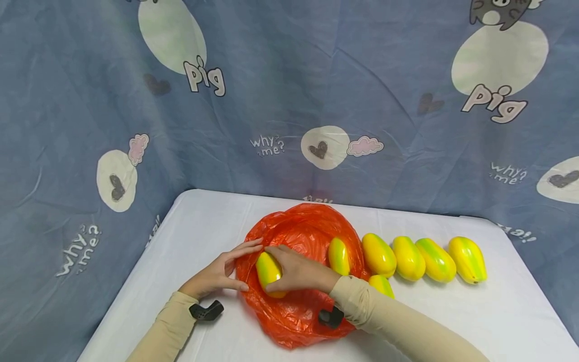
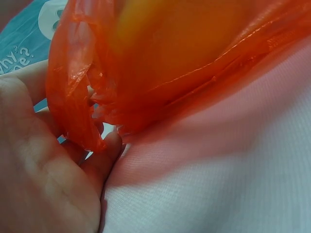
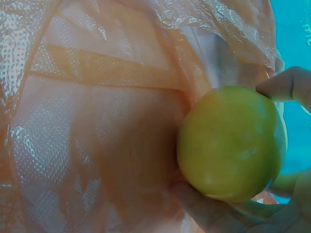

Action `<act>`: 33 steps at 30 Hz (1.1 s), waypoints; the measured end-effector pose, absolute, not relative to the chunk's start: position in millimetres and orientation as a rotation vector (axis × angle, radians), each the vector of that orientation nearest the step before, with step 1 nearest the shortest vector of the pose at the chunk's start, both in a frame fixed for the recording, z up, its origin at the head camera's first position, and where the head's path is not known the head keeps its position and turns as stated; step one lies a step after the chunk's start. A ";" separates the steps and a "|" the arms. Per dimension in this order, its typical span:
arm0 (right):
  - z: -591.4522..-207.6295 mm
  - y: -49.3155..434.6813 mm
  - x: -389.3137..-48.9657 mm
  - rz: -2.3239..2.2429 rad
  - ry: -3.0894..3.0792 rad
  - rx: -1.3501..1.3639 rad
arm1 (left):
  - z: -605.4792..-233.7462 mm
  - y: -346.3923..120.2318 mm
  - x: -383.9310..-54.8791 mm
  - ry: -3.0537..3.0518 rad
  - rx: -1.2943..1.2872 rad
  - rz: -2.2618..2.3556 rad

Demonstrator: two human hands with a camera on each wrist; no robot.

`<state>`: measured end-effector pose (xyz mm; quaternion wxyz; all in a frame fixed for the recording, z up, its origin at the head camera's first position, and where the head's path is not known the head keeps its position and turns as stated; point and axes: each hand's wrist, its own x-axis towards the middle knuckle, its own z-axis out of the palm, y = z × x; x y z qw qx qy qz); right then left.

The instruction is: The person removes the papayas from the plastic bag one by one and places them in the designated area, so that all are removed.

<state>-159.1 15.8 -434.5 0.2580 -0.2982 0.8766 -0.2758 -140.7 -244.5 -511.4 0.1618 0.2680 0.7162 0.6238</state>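
Observation:
A red plastic bag (image 1: 300, 229) lies spread with its mouth up on the white table. Inside its left side, my right hand (image 1: 300, 271) grips a yellow-green papaya (image 1: 268, 267), thumb and fingers on opposite sides. The right wrist view shows the rounded end of this papaya (image 3: 228, 143) between the fingers. At the bag's left rim my left hand (image 1: 219, 271) has its thumb and fingers spread, touching the thin film. Its fingers are partly behind the bag (image 2: 146, 104) in the left wrist view. Another papaya (image 1: 339, 256) rests at the bag's right inner side.
Right of the bag, several papayas stand in a row, from the nearest papaya (image 1: 378, 255) to the farthest papaya (image 1: 467, 260). One more papaya (image 1: 381, 285) lies in front of them, partly hidden by the right sleeve (image 1: 384, 322). A blue printed curtain (image 1: 280, 100) hangs behind the table.

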 end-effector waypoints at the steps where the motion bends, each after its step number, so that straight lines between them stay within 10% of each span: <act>1: -434.8 16.5 -159.5 -0.754 2.375 -0.806 | -511.3 -244.3 -140.8 2.045 0.765 1.780; 33: -416.4 56.5 -168.4 -1.059 2.444 -0.701 | -512.5 -244.6 -141.7 2.046 0.744 1.774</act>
